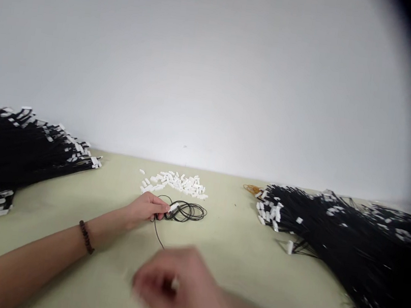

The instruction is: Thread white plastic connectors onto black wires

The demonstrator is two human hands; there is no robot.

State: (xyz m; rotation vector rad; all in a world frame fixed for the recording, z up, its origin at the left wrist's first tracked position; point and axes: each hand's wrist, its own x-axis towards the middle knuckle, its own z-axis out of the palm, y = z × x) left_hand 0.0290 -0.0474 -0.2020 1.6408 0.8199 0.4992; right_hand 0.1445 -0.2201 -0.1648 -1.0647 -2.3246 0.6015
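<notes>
My left hand (149, 207) is closed in a pinch at a small white connector (173, 207), with thin black wires at its fingertips. Looped black wire (193, 213) lies on the table just right of those fingers. One strand hangs from the pinch and runs down toward my right hand (179, 287), passing out of sight near it. Nearer to me, the right hand is blurred by motion, its fingers curled closed. A small pale spot shows between them, but I cannot make out what they hold.
Loose white connectors (182, 183) lie scattered near the wall. A large bundle of black wires (9, 146) with white ends spreads at the left, and another black bundle (333, 238) at the right. Orange wire (252, 189) sits beside the right one.
</notes>
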